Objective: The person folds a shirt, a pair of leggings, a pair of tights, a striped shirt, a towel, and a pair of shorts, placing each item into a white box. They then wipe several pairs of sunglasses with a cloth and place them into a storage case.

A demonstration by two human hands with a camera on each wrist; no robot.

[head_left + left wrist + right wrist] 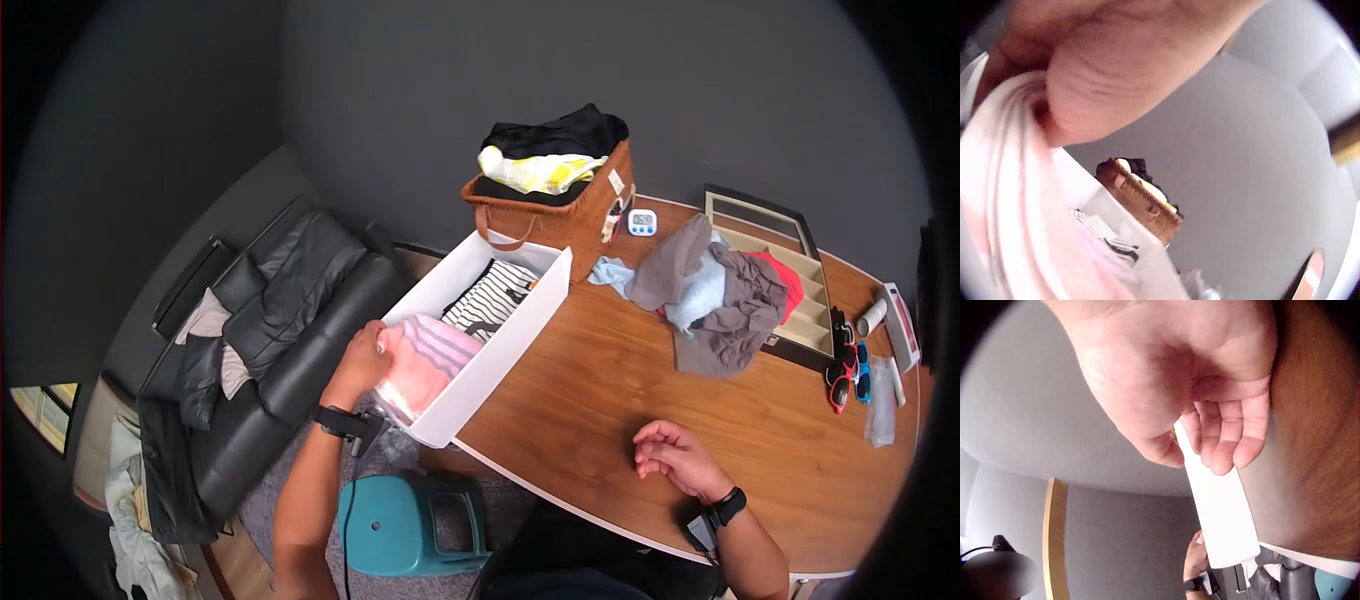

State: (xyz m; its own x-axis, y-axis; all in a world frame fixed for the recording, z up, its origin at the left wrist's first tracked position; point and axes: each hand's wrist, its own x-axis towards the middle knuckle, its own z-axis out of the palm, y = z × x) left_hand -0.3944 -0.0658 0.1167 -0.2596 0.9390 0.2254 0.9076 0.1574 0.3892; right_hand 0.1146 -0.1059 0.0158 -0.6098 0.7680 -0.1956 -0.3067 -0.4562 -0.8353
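Note:
My left hand [360,364] grips the edge of a pink striped cloth [432,352] at the near end of a white box [515,350]. In the left wrist view, soft folds of the cloth [1019,187] hang from under the thumb side of the hand [1110,69]. Farther inside the box lies a black-and-white striped garment [492,296]. My right hand [682,462] is above the table, right of the box, fingers loosely bent. The right wrist view shows that hand [1191,381] with nothing in it.
Behind the box stands a brown basket [540,222] heaped with clothes. Grey and light blue cloths [735,315] lie partly over a compartment case [775,250]. Sunglasses [848,375] are at the table's right, a timer [642,222] at the back. A teal stool [385,525] stands below.

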